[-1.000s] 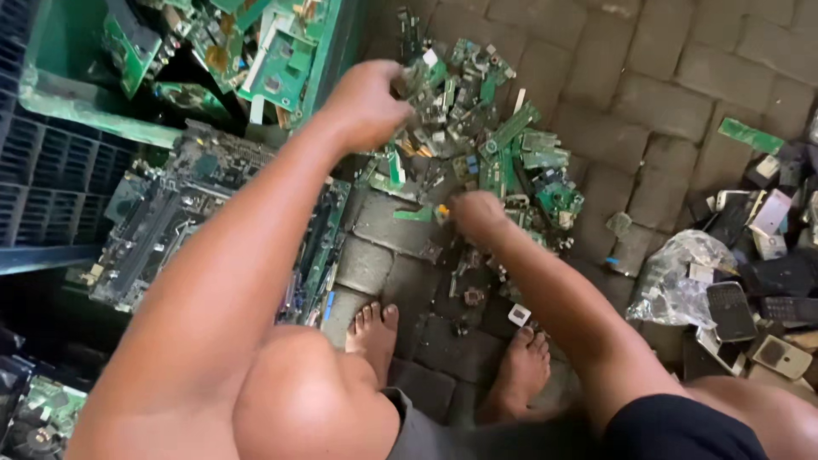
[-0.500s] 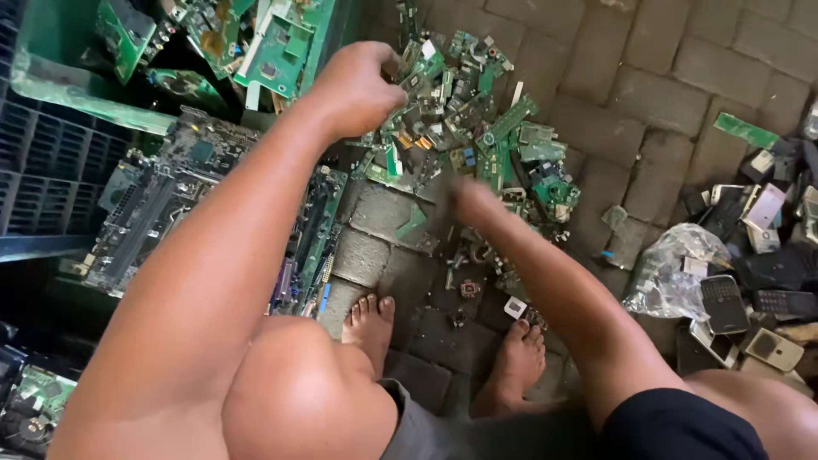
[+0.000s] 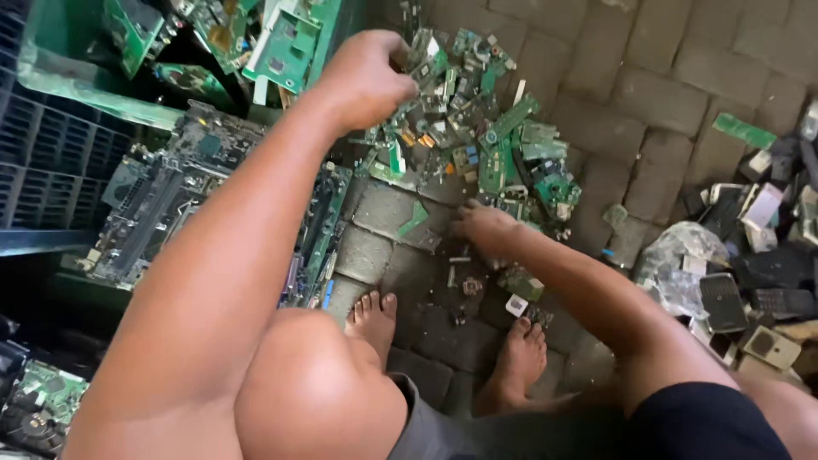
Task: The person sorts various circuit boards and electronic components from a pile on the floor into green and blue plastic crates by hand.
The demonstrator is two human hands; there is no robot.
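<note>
I squat barefoot over a heap of small green circuit boards [image 3: 477, 128] on a brick floor. My left hand [image 3: 366, 81] is raised at the heap's left edge, fingers curled shut around a small board piece. My right hand [image 3: 486, 230] reaches down to the floor at the near edge of the heap, fingers spread, touching loose scraps [image 3: 464, 273]. Whether it holds anything is hidden by the fingers.
A green crate [image 3: 85, 81] full of larger boards stands at the upper left. A big motherboard [image 3: 162, 200] lies beside a dark slatted crate [image 3: 51, 162]. Old phones and a plastic bag [image 3: 741, 273] pile up at the right. My bare feet [image 3: 375, 315] rest below the heap.
My left hand stays near the heap's top left. My right hand has moved down from the heap's edge toward the loose scraps on the bricks.
</note>
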